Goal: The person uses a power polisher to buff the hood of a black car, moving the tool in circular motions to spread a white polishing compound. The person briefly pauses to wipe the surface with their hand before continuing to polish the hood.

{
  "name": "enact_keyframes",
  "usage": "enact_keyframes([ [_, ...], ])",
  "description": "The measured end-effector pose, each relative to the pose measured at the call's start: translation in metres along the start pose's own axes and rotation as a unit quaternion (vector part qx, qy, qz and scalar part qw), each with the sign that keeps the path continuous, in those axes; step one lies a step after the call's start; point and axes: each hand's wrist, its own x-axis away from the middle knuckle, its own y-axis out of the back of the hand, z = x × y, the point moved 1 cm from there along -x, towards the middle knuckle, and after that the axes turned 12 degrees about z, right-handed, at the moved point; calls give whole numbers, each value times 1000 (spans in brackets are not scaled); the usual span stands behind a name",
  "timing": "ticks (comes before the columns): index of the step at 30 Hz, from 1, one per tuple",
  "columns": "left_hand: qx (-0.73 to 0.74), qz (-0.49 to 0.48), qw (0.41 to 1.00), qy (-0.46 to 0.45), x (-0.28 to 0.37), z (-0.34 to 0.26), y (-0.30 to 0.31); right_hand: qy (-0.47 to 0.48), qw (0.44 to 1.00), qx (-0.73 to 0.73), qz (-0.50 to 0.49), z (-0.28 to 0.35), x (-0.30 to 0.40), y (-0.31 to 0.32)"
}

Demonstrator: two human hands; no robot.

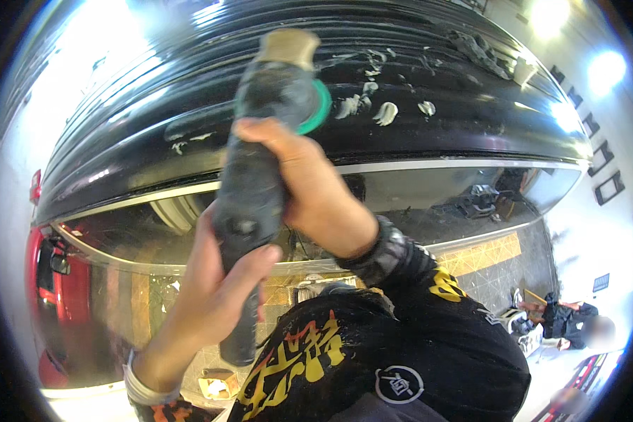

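Observation:
A dark polisher point(253, 174) slants across a glossy black car roof point(453, 132). My right hand point(316, 179) grips its upper body, thumb laid over the casing. Lower down, my left hand point(216, 285) wraps the rear body near a round knob or cap. The tool's head ends in a tan part point(289, 48), and a green pad edge point(316, 108) shows beneath it, blurred. Whether the pad touches the roof is hidden. Whitish paste smears point(385, 113) lie on the paint to the right of the head; fainter ones point(179, 146) lie left.
Bright-trimmed side windows point(422, 195) run below the roof edge. A crumpled cloth point(477, 53) and a pale cup-like container point(525, 71) sit at the roof's far right. A red car point(68, 295) stands left. A box point(219, 384) is on the floor; another person point(569, 322) is at right.

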Motion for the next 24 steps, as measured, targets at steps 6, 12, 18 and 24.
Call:
enact_keyframes([
  [6,-39,184,982,-4,-107,-25,-49,146,979,113,-87,109,48,63],
  [12,-57,257,964,-35,-165,-45,-79,178,961,148,-150,171,64,102],
  [18,-42,219,975,-10,-133,-20,-43,167,976,83,-111,120,47,81],
  [24,-53,146,983,-96,-87,9,6,172,974,96,-113,62,11,32],
])
